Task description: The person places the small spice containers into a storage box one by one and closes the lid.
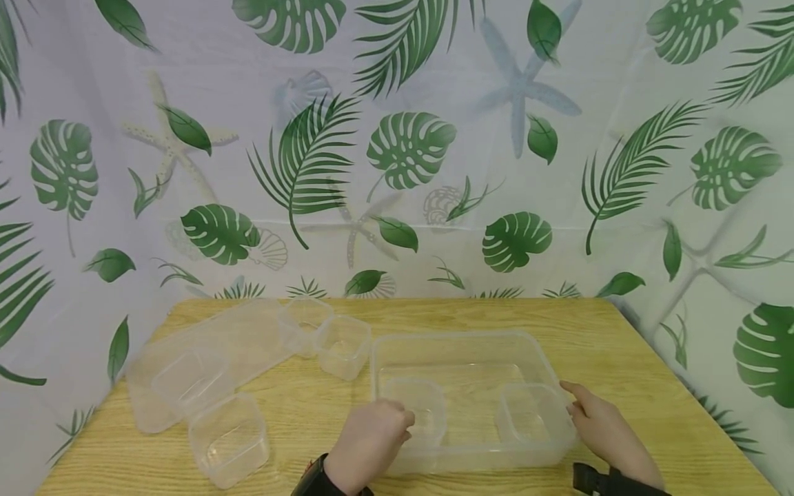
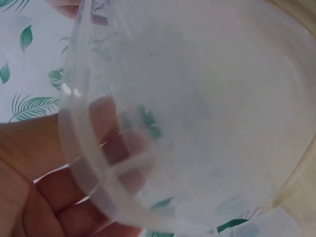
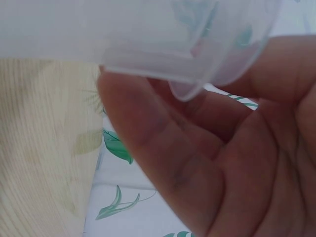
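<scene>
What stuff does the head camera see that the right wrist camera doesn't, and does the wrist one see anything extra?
Only the head view: the left hand, the loose small boxes on the left part of the table, and the flat clear sheet, perhaps a lid, near them.

Only the right wrist view: the palm side of the right hand, close up, with its fingers at the clear plastic.

Both: the right hand, part of the big clear box, the wooden table and the leafy cloth.

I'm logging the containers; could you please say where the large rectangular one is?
In the head view, the large rectangular container stands on the table, mostly right of centre, between left hand and right hand.
</scene>
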Tool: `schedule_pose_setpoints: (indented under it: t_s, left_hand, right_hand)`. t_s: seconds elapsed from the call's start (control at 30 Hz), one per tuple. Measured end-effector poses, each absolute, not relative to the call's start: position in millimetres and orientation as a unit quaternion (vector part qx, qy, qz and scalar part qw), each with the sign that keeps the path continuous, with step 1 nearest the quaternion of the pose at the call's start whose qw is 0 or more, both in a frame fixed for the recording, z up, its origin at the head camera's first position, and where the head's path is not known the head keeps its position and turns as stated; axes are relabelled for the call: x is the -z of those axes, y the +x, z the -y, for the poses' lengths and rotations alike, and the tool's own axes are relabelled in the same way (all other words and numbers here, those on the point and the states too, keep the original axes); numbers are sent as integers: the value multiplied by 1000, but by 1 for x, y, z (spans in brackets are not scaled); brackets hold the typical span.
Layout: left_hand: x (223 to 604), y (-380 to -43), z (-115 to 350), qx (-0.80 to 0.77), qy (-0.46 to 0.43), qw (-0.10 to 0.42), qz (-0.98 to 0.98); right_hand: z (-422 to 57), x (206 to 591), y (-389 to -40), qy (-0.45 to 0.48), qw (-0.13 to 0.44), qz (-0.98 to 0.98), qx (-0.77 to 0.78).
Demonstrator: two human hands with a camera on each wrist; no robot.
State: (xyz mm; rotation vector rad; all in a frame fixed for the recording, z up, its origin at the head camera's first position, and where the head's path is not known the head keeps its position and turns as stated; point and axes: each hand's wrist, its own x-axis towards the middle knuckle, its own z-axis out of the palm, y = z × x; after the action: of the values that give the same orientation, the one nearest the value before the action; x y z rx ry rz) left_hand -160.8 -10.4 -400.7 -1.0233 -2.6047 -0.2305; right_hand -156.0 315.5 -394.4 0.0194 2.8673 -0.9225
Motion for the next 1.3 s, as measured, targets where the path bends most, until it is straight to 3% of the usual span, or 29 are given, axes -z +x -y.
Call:
schedule_pose_setpoints:
  t_s: [0.57, 0.93, 1.13, 1.3]
  left_hand:
    - [395, -162, 16, 66, -355, 177, 915]
    - [403, -167, 17, 82, -339, 158, 924]
    - [401, -171, 15, 71, -375, 163, 910]
    - [396, -173, 16, 63, -425, 131, 893]
  right_hand:
    - [-321, 395, -153, -15, 30, -959, 282]
    - [-316, 397, -155, -18, 42, -951, 307]
    - [-318, 397, -155, -4, 47, -951, 305]
    - [-320, 396, -154, -7, 39, -952, 305]
